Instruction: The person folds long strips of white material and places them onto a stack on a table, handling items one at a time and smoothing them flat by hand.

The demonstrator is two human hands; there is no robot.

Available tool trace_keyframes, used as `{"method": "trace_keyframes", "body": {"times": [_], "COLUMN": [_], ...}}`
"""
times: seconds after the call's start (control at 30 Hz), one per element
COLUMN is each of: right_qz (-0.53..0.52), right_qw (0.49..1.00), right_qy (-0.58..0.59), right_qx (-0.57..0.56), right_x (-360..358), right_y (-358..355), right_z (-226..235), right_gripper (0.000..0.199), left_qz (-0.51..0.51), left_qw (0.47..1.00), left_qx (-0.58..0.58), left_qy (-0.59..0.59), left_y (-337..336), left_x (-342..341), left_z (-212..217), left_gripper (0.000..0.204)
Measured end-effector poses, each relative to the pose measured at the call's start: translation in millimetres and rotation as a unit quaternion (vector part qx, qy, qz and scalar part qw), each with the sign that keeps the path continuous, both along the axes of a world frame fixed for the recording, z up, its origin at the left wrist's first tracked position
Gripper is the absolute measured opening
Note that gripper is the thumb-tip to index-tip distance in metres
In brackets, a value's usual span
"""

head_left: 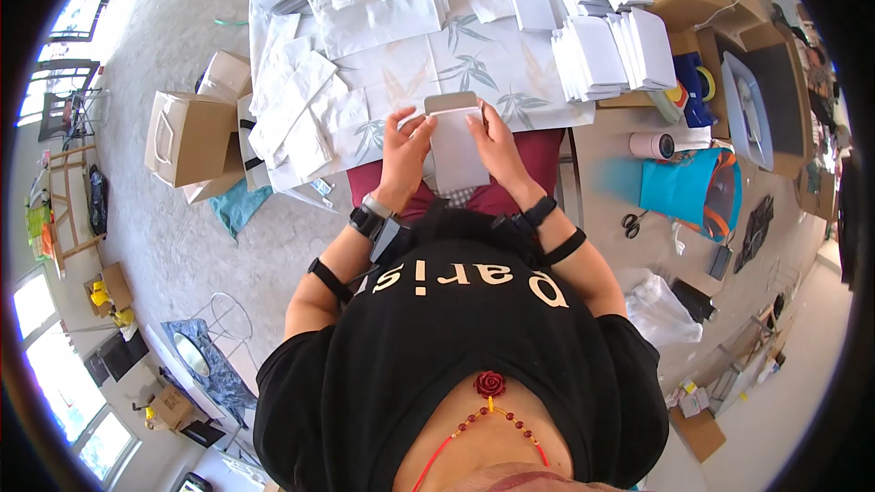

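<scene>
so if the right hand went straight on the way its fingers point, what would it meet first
Probably the grey flap topping the flat white cardboard box that the right hand holds; beyond it lies the white leaf-patterned tablecloth, though depth is unclear.

A: Entry one, head view: station?
B: Left unit of a side-by-side fisheye pair, head-worn, above the black shirt, on the near side of the table.
A: Aim?
B: Steeply down, upright, table lying ahead, its far end cut off.
A: Range?
B: Shirt closest, short of the table; left hand and right hand at middle distance, by the table's near edge; windows far off, left of the table.
A: Spread?
B: Very wide; floor on both sides of the table, lines bowing toward the rim.
</scene>
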State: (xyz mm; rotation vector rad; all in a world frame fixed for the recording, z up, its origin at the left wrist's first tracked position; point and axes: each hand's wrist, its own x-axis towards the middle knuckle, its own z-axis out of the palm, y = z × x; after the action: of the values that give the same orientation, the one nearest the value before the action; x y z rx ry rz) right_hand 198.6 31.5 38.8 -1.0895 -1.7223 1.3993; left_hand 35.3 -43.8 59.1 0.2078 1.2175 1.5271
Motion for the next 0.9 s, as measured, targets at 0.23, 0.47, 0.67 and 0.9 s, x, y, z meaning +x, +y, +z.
{"method": "trace_keyframes", "body": {"times": [0.23, 0.47, 0.67, 0.9], "right_qz": [-0.040, -0.012, -0.040, -0.024], "right_qw": [0.994, 0.997, 0.995, 0.999], "right_qy": [0.033, 0.026, 0.053, 0.018], "right_qx": [-0.095, -0.069, -0.070, -0.041], "right_x": [19, 34, 38, 42], "right_y": [-31, -36, -42, -45], "right_z": [11, 17, 18, -4], "right_gripper": [0.053, 0.057, 0.057, 0.051], "left_qz": [-0.033, -0.084, -0.119, -0.127], "left_qw": [0.996, 0.991, 0.985, 0.987], "left_qx": [-0.006, -0.005, -0.021, -0.045], "left_qy": [0.078, 0.102, 0.121, 0.090], "left_y": [-27, -33, -27, -31], "left_x": [7, 8, 5, 9], "left_z": [-7, -10, -7, -18], "left_gripper": [0.042, 0.025, 0.017, 0.016]}}
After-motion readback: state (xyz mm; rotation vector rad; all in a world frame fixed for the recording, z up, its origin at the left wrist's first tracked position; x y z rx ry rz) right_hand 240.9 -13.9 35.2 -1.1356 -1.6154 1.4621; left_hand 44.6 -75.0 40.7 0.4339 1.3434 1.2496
